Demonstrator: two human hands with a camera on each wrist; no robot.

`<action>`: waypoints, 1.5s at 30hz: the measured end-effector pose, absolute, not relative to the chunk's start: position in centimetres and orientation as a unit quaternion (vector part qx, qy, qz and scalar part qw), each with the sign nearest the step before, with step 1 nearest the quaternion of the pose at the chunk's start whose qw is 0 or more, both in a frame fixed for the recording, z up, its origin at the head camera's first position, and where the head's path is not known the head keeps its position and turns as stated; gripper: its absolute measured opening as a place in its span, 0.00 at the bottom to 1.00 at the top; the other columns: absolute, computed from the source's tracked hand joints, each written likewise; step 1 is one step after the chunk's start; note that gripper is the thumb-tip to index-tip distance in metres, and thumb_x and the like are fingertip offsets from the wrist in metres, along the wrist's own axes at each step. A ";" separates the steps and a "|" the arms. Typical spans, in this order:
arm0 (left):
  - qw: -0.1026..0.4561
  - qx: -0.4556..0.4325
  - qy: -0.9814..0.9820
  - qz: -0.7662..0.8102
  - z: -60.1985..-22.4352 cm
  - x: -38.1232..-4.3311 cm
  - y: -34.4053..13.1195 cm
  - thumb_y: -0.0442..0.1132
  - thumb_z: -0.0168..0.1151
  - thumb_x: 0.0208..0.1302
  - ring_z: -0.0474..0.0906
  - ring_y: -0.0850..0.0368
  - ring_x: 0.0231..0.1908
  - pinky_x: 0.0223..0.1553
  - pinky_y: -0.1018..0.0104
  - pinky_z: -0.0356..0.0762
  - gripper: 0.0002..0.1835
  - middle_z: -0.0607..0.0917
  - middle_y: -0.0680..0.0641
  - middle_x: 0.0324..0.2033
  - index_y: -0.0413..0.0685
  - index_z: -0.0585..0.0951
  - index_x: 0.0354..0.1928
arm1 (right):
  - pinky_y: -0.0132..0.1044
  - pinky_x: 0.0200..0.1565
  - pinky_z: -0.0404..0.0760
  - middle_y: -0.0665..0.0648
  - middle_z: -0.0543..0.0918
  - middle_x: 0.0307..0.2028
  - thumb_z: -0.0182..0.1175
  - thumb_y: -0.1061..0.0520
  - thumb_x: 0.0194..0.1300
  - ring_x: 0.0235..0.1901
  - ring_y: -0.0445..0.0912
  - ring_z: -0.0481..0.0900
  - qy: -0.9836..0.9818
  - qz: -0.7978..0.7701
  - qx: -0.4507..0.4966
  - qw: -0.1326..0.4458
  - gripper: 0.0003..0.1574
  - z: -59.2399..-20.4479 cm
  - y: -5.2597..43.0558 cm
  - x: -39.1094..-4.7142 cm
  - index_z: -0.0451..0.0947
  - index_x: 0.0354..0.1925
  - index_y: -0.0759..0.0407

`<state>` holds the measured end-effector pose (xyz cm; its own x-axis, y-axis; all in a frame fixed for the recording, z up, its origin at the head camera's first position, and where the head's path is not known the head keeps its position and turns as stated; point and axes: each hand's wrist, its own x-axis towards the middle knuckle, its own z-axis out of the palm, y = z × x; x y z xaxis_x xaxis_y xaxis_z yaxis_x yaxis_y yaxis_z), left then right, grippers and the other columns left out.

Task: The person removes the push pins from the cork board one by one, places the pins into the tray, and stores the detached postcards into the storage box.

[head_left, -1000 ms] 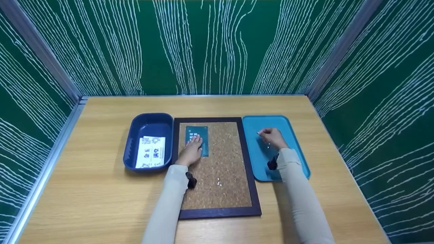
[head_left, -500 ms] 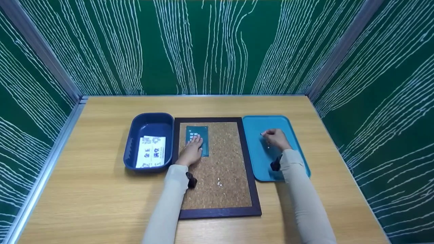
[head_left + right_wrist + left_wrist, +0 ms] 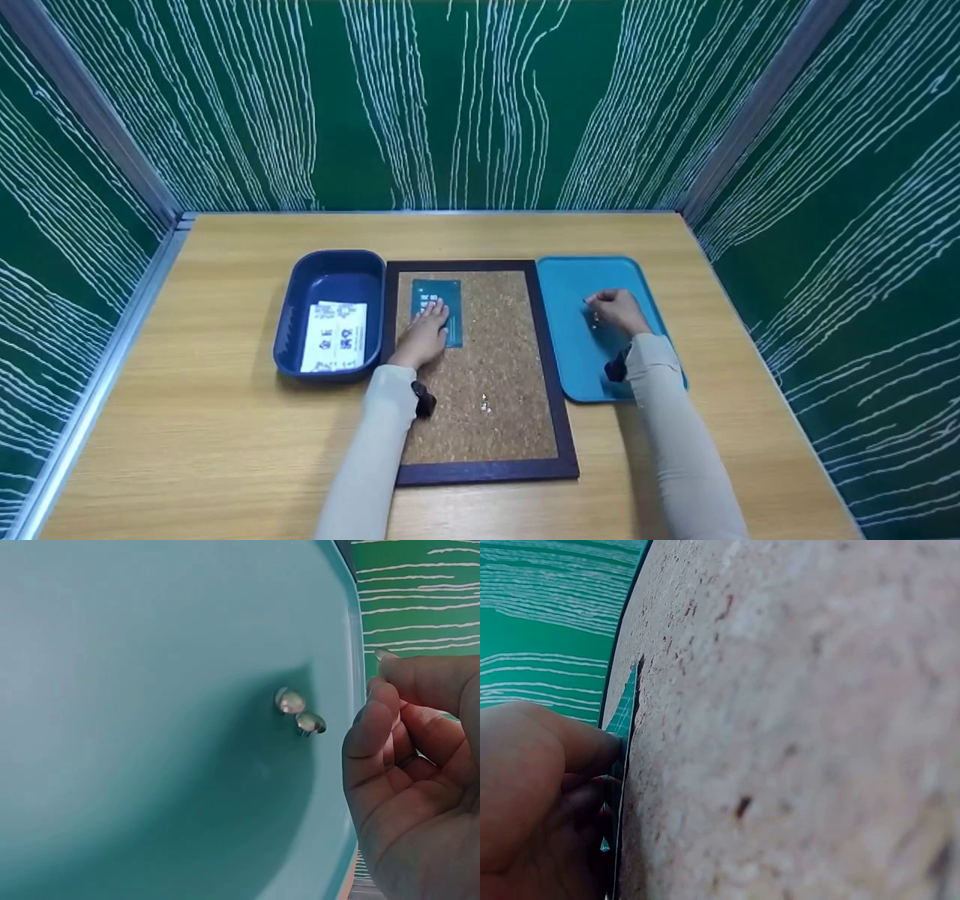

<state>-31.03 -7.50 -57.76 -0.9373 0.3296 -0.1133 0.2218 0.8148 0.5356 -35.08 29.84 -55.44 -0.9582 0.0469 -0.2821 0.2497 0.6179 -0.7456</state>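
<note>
My left hand (image 3: 423, 334) lies over the green card (image 3: 454, 326) with white lettering, its fingers spread on it. The card is on the upper left of the framed cork board (image 3: 495, 337). In the left wrist view the card's edge (image 3: 627, 716) stands slightly off the cork under the fingers. Above the turquoise tray (image 3: 559, 277), thumb and fingers of my right hand (image 3: 616, 309) come together in a pinch. A tiny glossy push pin appears to be at the fingertips, mostly hidden. Below the hand, two clear push pins (image 3: 291, 702) lie close together on the tray.
Several small clear pins (image 3: 485, 405) sit on the lower part of the cork. A blue basin (image 3: 282, 330) with white printed cards (image 3: 334, 337) stands left of the board. Green walls (image 3: 495, 105) with white lines enclose the wooden table (image 3: 187, 420) behind and at the sides.
My right hand has drifted right and slightly toward me over the tray, still pinching. The left hand and the card have stayed put.
</note>
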 end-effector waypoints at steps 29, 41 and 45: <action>0.097 0.150 0.947 0.266 -57.8 -31.1 -7.6 0.38 0.43 0.74 0.46 0.46 0.75 0.75 0.51 0.43 0.27 0.54 0.40 0.74 0.38 0.59 0.72 | 0.33 0.40 0.75 0.58 0.79 0.44 0.51 0.51 0.72 0.39 0.46 0.75 0.897 -0.411 0.114 0.121 0.21 -56.7 31.9 -34.6 0.77 0.52 0.65; 0.093 0.143 0.947 0.271 -57.6 -31.0 -7.5 0.38 0.44 0.74 0.46 0.46 0.75 0.75 0.52 0.44 0.26 0.56 0.40 0.73 0.37 0.61 0.71 | 0.31 0.34 0.75 0.53 0.79 0.35 0.52 0.53 0.70 0.31 0.41 0.76 0.898 -0.411 0.106 0.113 0.19 -57.3 32.6 -34.3 0.78 0.48 0.66; 0.101 0.138 0.946 0.275 -57.7 -31.0 -7.5 0.38 0.43 0.75 0.45 0.47 0.75 0.75 0.53 0.43 0.26 0.55 0.42 0.74 0.39 0.60 0.71 | 0.32 0.35 0.75 0.54 0.79 0.35 0.53 0.53 0.70 0.31 0.42 0.76 0.899 -0.409 0.110 0.114 0.19 -57.4 32.6 -34.3 0.78 0.48 0.67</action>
